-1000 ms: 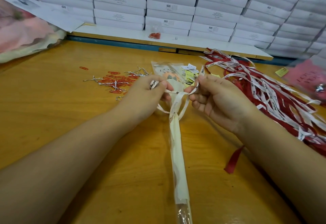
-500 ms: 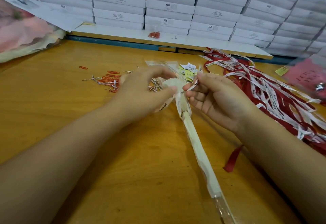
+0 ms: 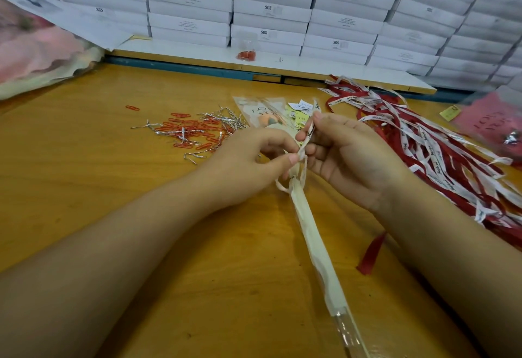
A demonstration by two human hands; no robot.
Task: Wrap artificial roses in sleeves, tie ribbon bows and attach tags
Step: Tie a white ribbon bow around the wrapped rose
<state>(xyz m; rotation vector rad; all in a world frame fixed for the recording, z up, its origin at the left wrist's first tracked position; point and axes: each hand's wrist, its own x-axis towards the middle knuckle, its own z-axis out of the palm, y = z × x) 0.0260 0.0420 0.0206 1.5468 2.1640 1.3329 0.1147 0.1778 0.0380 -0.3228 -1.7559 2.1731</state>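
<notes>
A sleeved artificial rose [image 3: 312,239] lies on the wooden table [image 3: 84,177], its cream-wrapped stem running toward me and its orange bloom [image 3: 267,120] inside the clear printed sleeve top behind my hands. A white printed ribbon [image 3: 309,134] is looped around the sleeve's neck. My left hand [image 3: 248,160] pinches the ribbon at the knot between thumb and forefinger. My right hand [image 3: 347,157] pinches the ribbon's upper end, holding it upright just right of the left hand.
Red paper clips and silver twist ties [image 3: 195,129] lie scattered left of the bloom. Small white and yellow tags [image 3: 299,109] sit behind my hands. A heap of red and white ribbons [image 3: 429,148] spreads along the right. White boxes [image 3: 271,7] are stacked along the back.
My left hand has slid off the bloom and now pinches the ribbon at the neck. My right hand has lifted its ribbon end upward. The stem has swung slightly.
</notes>
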